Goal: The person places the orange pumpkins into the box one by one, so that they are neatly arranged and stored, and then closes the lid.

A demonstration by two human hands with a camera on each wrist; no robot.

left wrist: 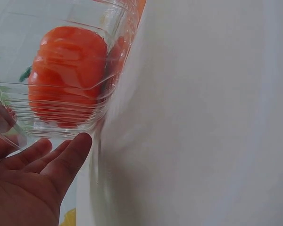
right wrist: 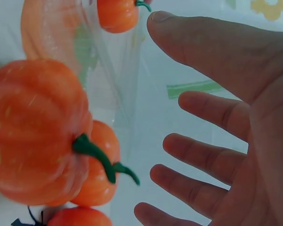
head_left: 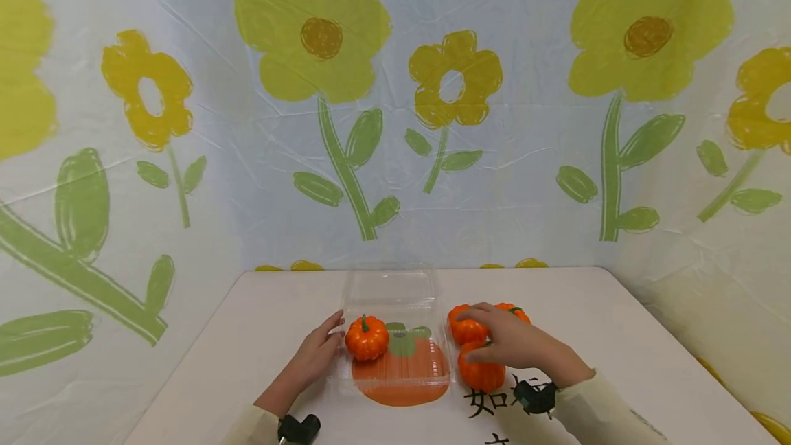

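A clear plastic clamshell box (head_left: 404,375) stands on the table with its lid (head_left: 389,287) raised at the back. One small orange pumpkin (head_left: 367,338) with a green stem sits at the left inside it. My left hand (head_left: 316,356) is at the box's left wall, fingers extended, fingertips right at the plastic in the left wrist view. My right hand (head_left: 509,337) hovers over several more pumpkins (head_left: 482,368) to the right of the box. Its fingers are spread, with nothing between them; in the right wrist view the nearest pumpkin (right wrist: 37,136) stands apart from the fingertips.
Beneath the box, the white tabletop (head_left: 278,307) has a printed orange fruit picture (head_left: 402,395); black characters (head_left: 485,402) are printed to its right. A flower-patterned curtain (head_left: 494,211) hangs around the back and sides of the table.
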